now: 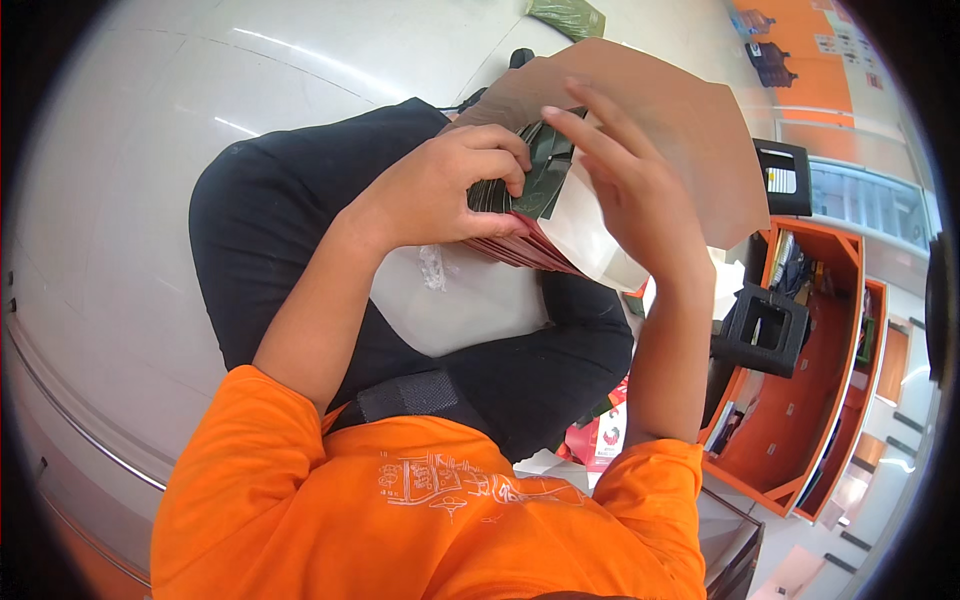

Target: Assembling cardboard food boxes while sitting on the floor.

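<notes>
My left hand (450, 185) is closed round the edge of a thick stack of dark green and red folders (548, 170), thumb on the red side and fingers over the dark green tops. Their exact kind is hard to make out. My right hand (640, 195) is raised beside the stack with its fingers stretched and apart, holding nothing that I can see. Behind and below it spreads a large brown paper sheet (690, 130) with a curved, creased edge. A white sheet (583, 225) lies between the stack and my right hand, which partly hides it.
Crumpled clear plastic (432, 268) lies on the pale floor between my crossed legs. A green wrapped bundle (567, 16) lies at the far edge. To the right stand black frames (765, 330) and an orange shelf (800, 410). A red and white package (605, 435) sits by my right elbow.
</notes>
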`<action>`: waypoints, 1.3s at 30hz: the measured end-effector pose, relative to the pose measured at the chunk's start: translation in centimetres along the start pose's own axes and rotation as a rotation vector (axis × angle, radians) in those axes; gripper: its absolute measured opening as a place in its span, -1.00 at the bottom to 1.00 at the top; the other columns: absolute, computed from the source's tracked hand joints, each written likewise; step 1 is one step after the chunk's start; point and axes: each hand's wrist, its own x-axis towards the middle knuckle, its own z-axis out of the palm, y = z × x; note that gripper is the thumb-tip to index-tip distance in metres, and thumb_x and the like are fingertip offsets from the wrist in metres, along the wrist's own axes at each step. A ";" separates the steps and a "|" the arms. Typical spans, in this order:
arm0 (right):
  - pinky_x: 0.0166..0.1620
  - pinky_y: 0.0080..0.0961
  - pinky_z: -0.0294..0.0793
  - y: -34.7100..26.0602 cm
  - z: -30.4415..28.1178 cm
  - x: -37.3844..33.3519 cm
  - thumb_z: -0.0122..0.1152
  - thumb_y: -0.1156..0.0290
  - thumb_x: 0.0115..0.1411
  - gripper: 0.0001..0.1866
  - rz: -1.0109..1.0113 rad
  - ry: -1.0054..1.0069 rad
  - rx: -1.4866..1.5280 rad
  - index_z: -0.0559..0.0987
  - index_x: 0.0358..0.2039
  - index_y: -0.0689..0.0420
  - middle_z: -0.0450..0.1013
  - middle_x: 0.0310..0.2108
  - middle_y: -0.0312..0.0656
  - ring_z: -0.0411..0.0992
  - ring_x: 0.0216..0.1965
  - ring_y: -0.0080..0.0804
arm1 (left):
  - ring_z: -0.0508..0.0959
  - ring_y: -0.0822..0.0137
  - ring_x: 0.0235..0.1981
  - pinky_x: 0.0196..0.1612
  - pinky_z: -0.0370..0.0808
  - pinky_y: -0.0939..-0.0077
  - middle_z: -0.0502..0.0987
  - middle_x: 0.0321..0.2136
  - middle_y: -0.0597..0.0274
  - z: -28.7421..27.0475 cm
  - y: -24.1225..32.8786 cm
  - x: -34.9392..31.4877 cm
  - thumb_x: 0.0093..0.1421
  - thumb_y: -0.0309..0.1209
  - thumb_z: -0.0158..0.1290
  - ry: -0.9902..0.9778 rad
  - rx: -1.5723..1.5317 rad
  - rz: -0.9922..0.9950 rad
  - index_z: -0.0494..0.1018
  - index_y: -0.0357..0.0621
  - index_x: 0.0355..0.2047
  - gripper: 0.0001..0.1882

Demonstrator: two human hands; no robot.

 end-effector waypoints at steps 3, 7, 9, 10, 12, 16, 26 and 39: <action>-0.05 -0.30 0.56 1.2 2.6 0.9 0.28 0.65 0.04 -0.55 -0.086 0.039 -0.205 0.64 -0.03 0.02 0.52 0.06 -0.30 0.53 0.00 -0.23 | 0.57 0.17 -0.10 0.00 0.52 0.37 0.56 -0.13 0.22 -0.1 -0.3 -0.4 -0.04 -0.35 0.43 0.029 0.000 -0.028 0.54 -0.16 -0.37 -0.69; -0.11 -0.31 0.56 1.8 2.5 0.9 0.33 0.61 0.01 -0.70 -0.073 0.100 -0.225 0.67 -0.21 0.04 0.55 -0.15 -0.35 0.52 -0.13 -0.26 | 0.53 0.18 -0.07 0.03 0.48 0.36 0.52 -0.15 0.26 0.5 -0.2 0.1 -0.05 -0.35 0.43 0.038 0.023 -0.026 0.51 -0.14 -0.39 -0.69; -0.13 -0.32 0.56 2.0 2.5 1.0 0.35 0.59 0.00 -0.74 -0.092 0.126 -0.216 0.68 -0.25 0.05 0.55 -0.20 -0.35 0.52 -0.17 -0.27 | 0.51 0.18 -0.06 0.04 0.46 0.35 0.52 -0.15 0.27 0.5 -0.1 0.1 -0.06 -0.35 0.42 0.042 0.029 -0.039 0.51 -0.13 -0.40 -0.69; -0.14 -0.31 0.56 1.9 2.7 1.1 0.35 0.60 -0.01 -0.75 -0.093 0.122 -0.212 0.67 -0.27 0.06 0.55 -0.21 -0.35 0.51 -0.17 -0.26 | 0.51 0.18 -0.06 0.05 0.46 0.34 0.52 -0.15 0.27 0.4 0.0 0.1 -0.06 -0.34 0.42 0.035 0.032 -0.051 0.51 -0.13 -0.40 -0.69; -0.14 -0.31 0.56 2.0 2.9 1.1 0.36 0.60 -0.02 -0.75 -0.093 0.115 -0.209 0.67 -0.28 0.06 0.56 -0.23 -0.34 0.51 -0.18 -0.25 | 0.51 0.17 -0.05 0.06 0.45 0.33 0.52 -0.14 0.27 0.4 -0.1 0.0 -0.06 -0.33 0.42 0.028 0.032 -0.063 0.51 -0.12 -0.40 -0.68; -0.16 -0.30 0.55 2.1 3.0 0.9 0.36 0.63 -0.03 -0.75 -0.067 0.109 -0.208 0.66 -0.30 0.07 0.55 -0.24 -0.33 0.50 -0.21 -0.25 | 0.51 0.16 -0.05 0.09 0.44 0.33 0.52 -0.13 0.27 0.3 -0.3 0.0 -0.04 -0.29 0.42 0.022 0.050 -0.053 0.52 -0.11 -0.39 -0.68; -0.16 -0.29 0.54 1.9 3.9 -0.3 0.30 0.73 -0.11 -0.71 -0.142 0.234 -0.166 0.65 -0.35 0.12 0.56 -0.25 -0.27 0.51 -0.22 -0.21 | 0.65 0.37 -0.20 -0.06 0.59 0.42 0.63 -0.18 0.16 1.4 -1.4 3.0 0.18 -0.14 0.35 0.114 -0.403 -0.426 0.58 -0.26 -0.17 -0.57; -0.16 -0.32 0.55 2.2 3.8 0.3 0.29 0.75 -0.13 -0.69 -0.158 0.177 -0.151 0.64 -0.33 0.14 0.57 -0.24 -0.26 0.50 -0.22 -0.21 | 0.71 0.13 -0.40 -0.13 0.61 0.36 0.68 -0.46 -0.01 1.9 -1.0 3.6 0.03 -0.31 0.23 0.228 -0.093 -0.521 0.68 -0.27 -0.35 -0.73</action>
